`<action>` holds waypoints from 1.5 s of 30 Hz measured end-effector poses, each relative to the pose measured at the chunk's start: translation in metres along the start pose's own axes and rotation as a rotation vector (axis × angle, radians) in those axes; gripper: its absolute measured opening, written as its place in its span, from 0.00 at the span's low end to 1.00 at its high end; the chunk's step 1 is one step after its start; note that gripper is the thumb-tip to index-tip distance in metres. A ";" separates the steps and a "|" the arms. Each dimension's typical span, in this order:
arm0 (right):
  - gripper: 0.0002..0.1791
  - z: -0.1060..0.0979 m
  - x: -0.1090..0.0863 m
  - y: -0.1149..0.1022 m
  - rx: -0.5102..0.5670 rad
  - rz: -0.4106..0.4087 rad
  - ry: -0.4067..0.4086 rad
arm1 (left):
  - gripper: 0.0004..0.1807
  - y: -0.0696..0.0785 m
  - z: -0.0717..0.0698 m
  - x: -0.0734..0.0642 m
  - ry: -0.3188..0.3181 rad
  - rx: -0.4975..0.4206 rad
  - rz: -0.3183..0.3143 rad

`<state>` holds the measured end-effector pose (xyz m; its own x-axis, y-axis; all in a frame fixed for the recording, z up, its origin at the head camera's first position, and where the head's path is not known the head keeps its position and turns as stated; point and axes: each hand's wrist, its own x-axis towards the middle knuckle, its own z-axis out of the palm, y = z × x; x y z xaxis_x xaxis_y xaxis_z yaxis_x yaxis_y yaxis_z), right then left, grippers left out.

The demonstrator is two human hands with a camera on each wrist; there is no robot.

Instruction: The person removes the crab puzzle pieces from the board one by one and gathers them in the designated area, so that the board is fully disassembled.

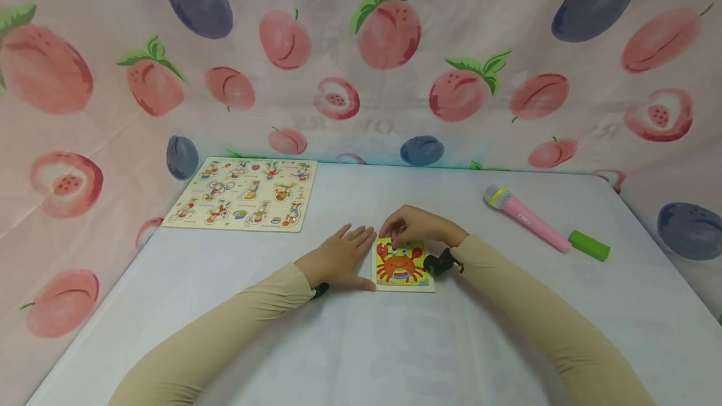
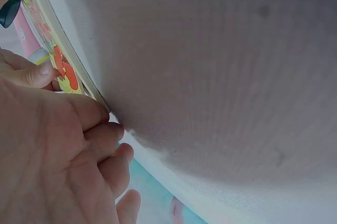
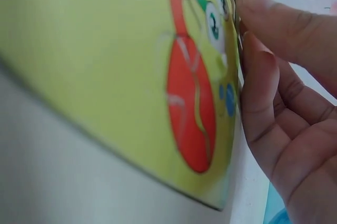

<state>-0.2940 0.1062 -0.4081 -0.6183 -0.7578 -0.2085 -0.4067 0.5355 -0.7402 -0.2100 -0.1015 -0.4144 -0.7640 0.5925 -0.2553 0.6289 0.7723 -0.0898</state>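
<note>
A small square crab jigsaw puzzle (image 1: pixel 399 266) lies in its pale frame on the white table; an orange crab with red claws is on a yellow ground. My left hand (image 1: pixel 341 259) rests flat at the puzzle's left side, fingers extended and thumb by the lower left corner. From above, my right hand (image 1: pixel 420 225) reaches over the top edge, where its thumb and curled fingers pinch a puzzle piece (image 2: pixel 67 71) with a red claw at the upper left. Seen by the right wrist, the puzzle's yellow surface (image 3: pixel 105 66) fills much of the view, and the pinch is partly hidden.
A larger wooden board (image 1: pixel 262 196) with several figure pieces lies at the back left. Off to the right are a pink toy microphone (image 1: pixel 533 221) and a green block (image 1: pixel 589 245). A fruit-printed cloth (image 1: pixel 389 124) hangs behind the table.
</note>
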 end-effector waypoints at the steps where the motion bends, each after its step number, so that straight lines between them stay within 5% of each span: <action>1: 0.12 0.000 0.000 0.000 0.003 0.005 0.001 | 0.58 0.000 0.000 0.000 0.000 -0.003 0.001; 4: 0.12 0.000 -0.001 -0.001 0.000 0.008 0.004 | 0.57 0.003 -0.009 -0.005 -0.015 -0.012 -0.004; 21: 0.06 -0.001 -0.003 0.001 -0.005 0.001 0.078 | 0.58 0.004 -0.011 -0.006 -0.028 -0.007 -0.008; 32: 0.10 -0.034 -0.005 0.003 0.091 0.003 0.218 | 0.57 0.002 -0.008 -0.004 -0.020 -0.012 0.002; 45: 0.14 -0.069 0.039 0.012 0.173 0.034 0.304 | 0.57 0.003 -0.010 -0.004 -0.045 -0.061 -0.011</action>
<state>-0.3693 0.1083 -0.3811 -0.8120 -0.5811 -0.0541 -0.2789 0.4678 -0.8387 -0.2065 -0.0996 -0.4038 -0.7625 0.5743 -0.2980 0.6098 0.7918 -0.0343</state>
